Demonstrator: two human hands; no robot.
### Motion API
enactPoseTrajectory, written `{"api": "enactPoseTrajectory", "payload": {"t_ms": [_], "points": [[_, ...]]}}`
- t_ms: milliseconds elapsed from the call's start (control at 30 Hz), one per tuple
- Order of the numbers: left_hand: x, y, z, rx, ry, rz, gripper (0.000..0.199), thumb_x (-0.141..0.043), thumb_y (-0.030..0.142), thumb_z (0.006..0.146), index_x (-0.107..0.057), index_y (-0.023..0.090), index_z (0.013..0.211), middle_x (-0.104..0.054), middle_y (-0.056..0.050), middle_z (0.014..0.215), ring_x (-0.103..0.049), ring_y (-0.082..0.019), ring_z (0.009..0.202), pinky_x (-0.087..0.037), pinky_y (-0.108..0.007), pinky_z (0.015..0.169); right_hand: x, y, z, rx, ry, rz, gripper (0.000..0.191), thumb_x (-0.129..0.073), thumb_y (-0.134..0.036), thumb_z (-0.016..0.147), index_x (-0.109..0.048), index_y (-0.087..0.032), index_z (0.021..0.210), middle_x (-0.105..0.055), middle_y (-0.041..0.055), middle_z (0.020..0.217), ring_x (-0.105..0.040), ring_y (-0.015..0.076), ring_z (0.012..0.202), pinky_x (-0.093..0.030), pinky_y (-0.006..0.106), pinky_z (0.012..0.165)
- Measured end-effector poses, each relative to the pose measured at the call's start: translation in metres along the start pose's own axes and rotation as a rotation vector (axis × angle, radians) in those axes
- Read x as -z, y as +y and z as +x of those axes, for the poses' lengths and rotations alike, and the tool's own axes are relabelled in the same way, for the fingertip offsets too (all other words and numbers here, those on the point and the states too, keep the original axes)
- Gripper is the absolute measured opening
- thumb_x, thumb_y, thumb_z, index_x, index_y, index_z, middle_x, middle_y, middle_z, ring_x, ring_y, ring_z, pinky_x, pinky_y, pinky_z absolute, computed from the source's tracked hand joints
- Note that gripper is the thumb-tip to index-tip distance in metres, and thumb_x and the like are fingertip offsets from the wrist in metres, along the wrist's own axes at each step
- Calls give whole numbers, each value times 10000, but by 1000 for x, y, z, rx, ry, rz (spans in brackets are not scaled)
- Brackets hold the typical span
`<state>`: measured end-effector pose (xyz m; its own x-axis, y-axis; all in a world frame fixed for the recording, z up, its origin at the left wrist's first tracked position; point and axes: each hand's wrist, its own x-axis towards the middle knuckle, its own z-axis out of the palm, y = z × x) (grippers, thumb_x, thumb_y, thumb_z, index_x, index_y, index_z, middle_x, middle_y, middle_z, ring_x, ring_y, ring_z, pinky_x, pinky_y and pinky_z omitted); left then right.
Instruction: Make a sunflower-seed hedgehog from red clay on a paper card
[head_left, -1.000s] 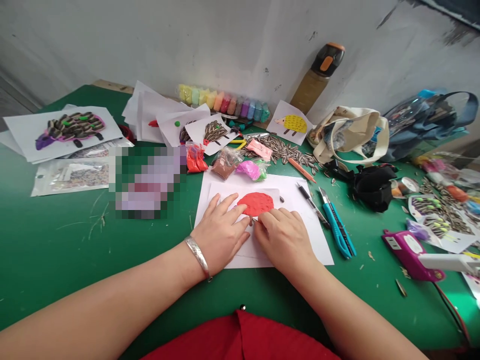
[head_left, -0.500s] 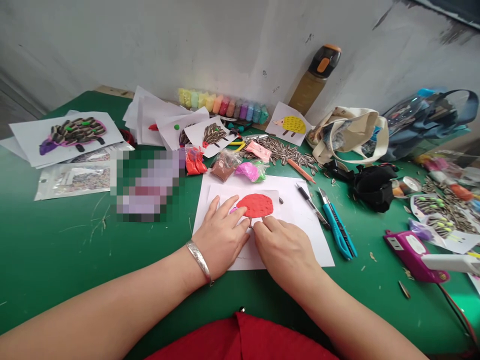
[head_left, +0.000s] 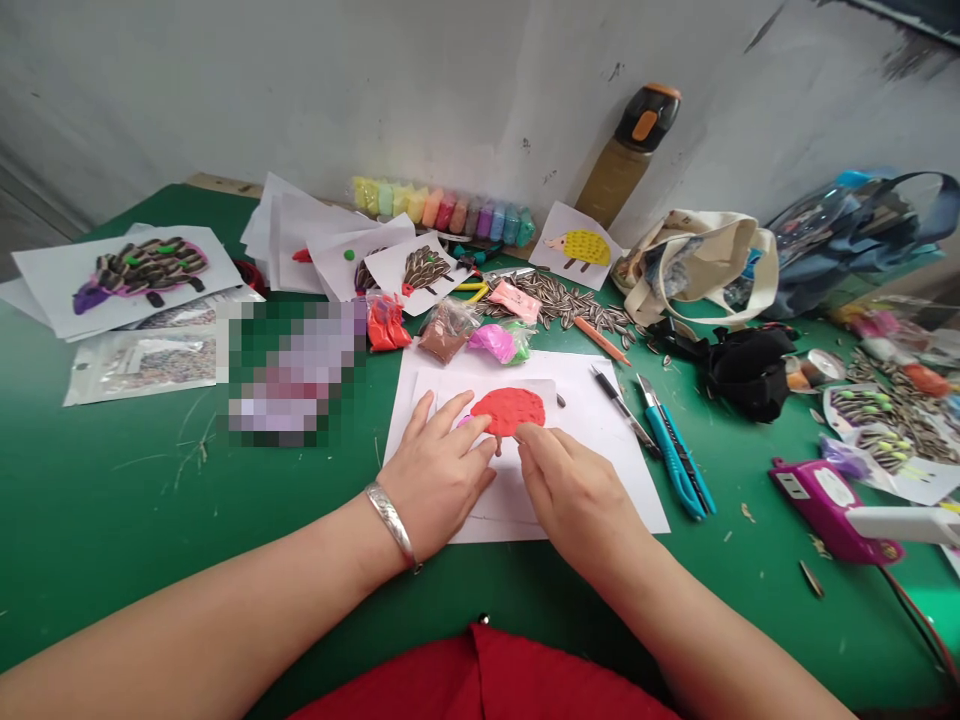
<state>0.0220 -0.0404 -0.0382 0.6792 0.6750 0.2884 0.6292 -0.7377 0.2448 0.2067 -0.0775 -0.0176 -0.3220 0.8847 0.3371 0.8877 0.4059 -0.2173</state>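
Note:
A flattened red clay oval [head_left: 508, 411] lies on a small white sheet, over a larger white paper [head_left: 637, 490]. My left hand [head_left: 441, 470] rests on the sheet with its fingers spread, the fingertips at the oval's left edge beside a bit of purple clay. A short brown clay piece [head_left: 499, 447] points down from the oval's lower edge. My right hand [head_left: 574, 485] is closed at the lower right edge of the oval; whatever its fingertips hold is hidden. A sunflower seed [head_left: 561, 401] lies right of the oval.
A pen [head_left: 626, 412] and blue cutters [head_left: 675, 450] lie right of the paper. Behind are bagged clays [head_left: 448, 330], loose seeds [head_left: 574, 305] and a bottle [head_left: 626, 155]. Hedgehog pictures [head_left: 150, 270] lie at the left, a cloth bag [head_left: 697, 265] and magenta glue gun [head_left: 832, 510] at the right.
My right hand has moved slightly up and right, to the oval's lower edge, uncovering more of the brown piece. My left hand stays spread on the sheet.

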Motion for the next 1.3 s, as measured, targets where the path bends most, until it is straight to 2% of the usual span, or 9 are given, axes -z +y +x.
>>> {"api": "enactPoseTrajectory", "payload": {"t_ms": [133,333,600,833,967,1100,1300], "points": [[1,0,1,-12,19,-2,284,-423,227,969,-660,160,1111,-641,-106,1253,-397,-370,1345,-243,-655,1106,0,0,1,-3,-20,46,195,-405,-85,915,-565,-186,869,-593,22,721,-547,144,634,-362,260,569],[3,1,2,-23,7,-3,291,-432,224,966,-661,137,1124,-659,-112,1224,-426,-379,1324,-269,-661,1095,-8,5,2,-22,12,-147,232,-478,-120,900,-549,-195,693,-558,12,627,-492,143,593,-313,276,578],[4,1,2,-17,-7,-5,306,-422,234,971,-662,133,1132,-661,-109,1220,-426,-381,1323,-262,-666,1098,-16,7,3,-10,78,-245,268,-481,-155,915,-526,-199,654,-539,4,597,-456,141,566,-275,295,564],[2,1,3,-11,7,7,300,-428,242,976,-674,130,1104,-666,-101,1221,-443,-383,1310,-289,-674,1081,-20,4,2,85,64,-157,294,-465,-157,930,-511,-198,643,-514,0,597,-440,139,560,-295,287,573],[2,1,2,-9,13,4,292,-434,245,977,-678,139,1098,-670,-97,1214,-449,-379,1306,-297,-669,1079,-19,3,1,46,50,-103,295,-460,-186,939,-523,-192,651,-529,2,603,-459,136,565,-303,283,576],[3,1,2,-9,8,0,288,-452,240,967,-673,134,1116,-664,-101,1223,-444,-381,1310,-294,-670,1083,-19,6,0,-8,60,-146,309,-457,-198,940,-518,-193,638,-524,-1,582,-461,138,557,-291,292,573],[2,1,2,-14,21,2,281,-449,236,971,-681,132,1092,-666,-95,1226,-448,-381,1306,-299,-670,1082,-20,3,0,20,9,-114,306,-452,-196,930,-495,-199,627,-520,-9,580,-439,128,539,-279,287,564]]}}
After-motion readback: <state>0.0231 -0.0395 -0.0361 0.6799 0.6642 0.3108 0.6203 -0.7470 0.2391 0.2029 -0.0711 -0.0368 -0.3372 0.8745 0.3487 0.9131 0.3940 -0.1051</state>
